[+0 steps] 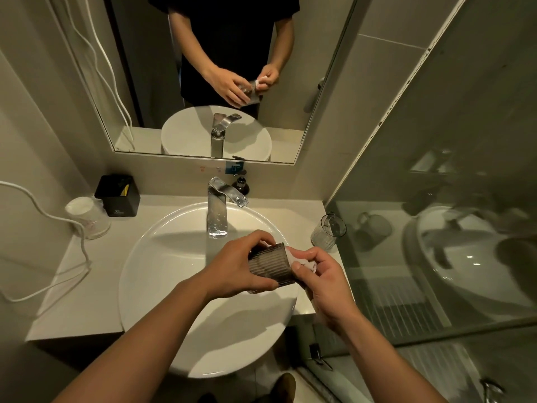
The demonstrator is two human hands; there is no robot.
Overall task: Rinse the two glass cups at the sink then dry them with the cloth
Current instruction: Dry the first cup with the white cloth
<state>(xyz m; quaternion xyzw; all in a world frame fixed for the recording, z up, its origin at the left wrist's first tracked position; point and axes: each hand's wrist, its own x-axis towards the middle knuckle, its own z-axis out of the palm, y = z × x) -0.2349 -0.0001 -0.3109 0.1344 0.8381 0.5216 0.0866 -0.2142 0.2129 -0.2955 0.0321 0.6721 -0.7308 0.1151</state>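
Note:
My left hand (pixel 238 266) grips a ribbed glass cup (pixel 270 267), tipped on its side over the right part of the white sink (pixel 145 257). My right hand (pixel 322 280) pinches a small white cloth (pixel 302 260) against the cup's open rim. Part of the cloth is hidden inside my fingers. A second ribbed glass cup (pixel 328 232) stands upright on the counter to the right of the basin. The chrome faucet (pixel 217 209) rises behind the cup, and no water runs from it.
A black box (pixel 119 196) and a wrapped upside-down cup (pixel 87 218) stand on the counter's left, with a white cable (pixel 58 219) beside them. A dark pump bottle (pixel 240 183) sits behind the faucet. A mirror (pixel 203 68) hangs above; a glass shower wall (pixel 436 228) closes the right.

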